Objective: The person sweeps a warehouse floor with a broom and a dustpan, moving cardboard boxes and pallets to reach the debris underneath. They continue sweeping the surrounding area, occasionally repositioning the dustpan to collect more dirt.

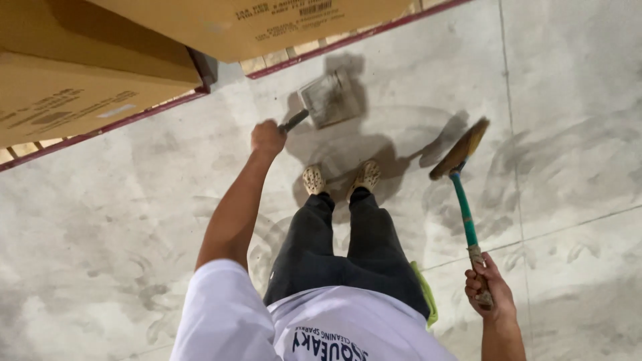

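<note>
On the dusty concrete floor [100, 254] beside cardboard boxes [73, 80], your left hand [267, 137] is closed round the dustpan [328, 99] handle; your right hand [488, 289] grips the broom [461, 180] at its stick's end; both look light and rigid, so hold mid-handle for control

Floor [100, 234]: pale grey concrete, smudged with dusty swirl marks, crossed by thin joint lines. On it: dustpan [329, 98], two beige shoes [340, 178], pallets [107, 128] with red edging bearing cardboard boxes [73, 73].
</note>
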